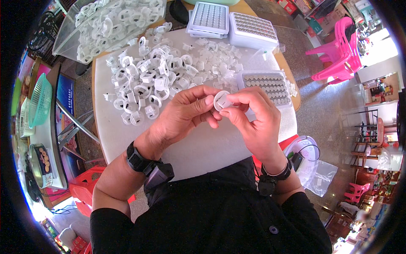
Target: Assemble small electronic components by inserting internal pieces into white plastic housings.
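A round white plastic piece with a raised rim and a small slot is held up over the table, between both hands. My left hand pinches its left edge between thumb and fingers. From the other side, my right hand grips it with thumb and forefinger. Just beyond my left hand lies a heap of white ring-shaped plastic parts, some with dark inserts. Smaller translucent white pieces are scattered beyond the held piece. Close behind my right hand stands a white tray with rows of round greyish discs.
A clear bin full of similar white parts stands at the far left. Stacked trays occupy the far right of the white tabletop. Red stools flank me, and a pink chair stands off to the right.
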Motion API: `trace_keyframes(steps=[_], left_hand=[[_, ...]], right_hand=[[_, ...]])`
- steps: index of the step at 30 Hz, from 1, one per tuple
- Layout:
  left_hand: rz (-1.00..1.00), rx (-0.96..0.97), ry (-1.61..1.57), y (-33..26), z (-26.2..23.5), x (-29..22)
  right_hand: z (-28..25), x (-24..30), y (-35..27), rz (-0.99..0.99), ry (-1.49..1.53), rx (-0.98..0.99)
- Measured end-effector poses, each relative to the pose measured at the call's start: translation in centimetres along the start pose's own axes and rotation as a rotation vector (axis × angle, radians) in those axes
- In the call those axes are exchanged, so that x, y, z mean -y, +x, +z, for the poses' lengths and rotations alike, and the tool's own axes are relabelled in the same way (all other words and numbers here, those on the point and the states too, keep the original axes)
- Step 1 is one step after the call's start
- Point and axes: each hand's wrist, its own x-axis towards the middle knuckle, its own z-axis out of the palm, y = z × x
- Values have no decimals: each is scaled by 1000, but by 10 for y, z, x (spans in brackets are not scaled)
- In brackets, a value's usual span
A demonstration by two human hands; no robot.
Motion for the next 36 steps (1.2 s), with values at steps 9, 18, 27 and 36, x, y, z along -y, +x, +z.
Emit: trace_keyframes(steps=[9,18,27,36], left_hand=[[17,-1,63,1,1,2],[77,-61,250,2,1,2],[-7,20,-14,0,2,-2],[13,4,6,0,0,-1]], right_hand=[[-4,-3,2,48,104,52],[-4,-9,7,-169,-159,54],[-6,-9,6,-216,-172,92],[-9,1,6,-181,-227,105]])
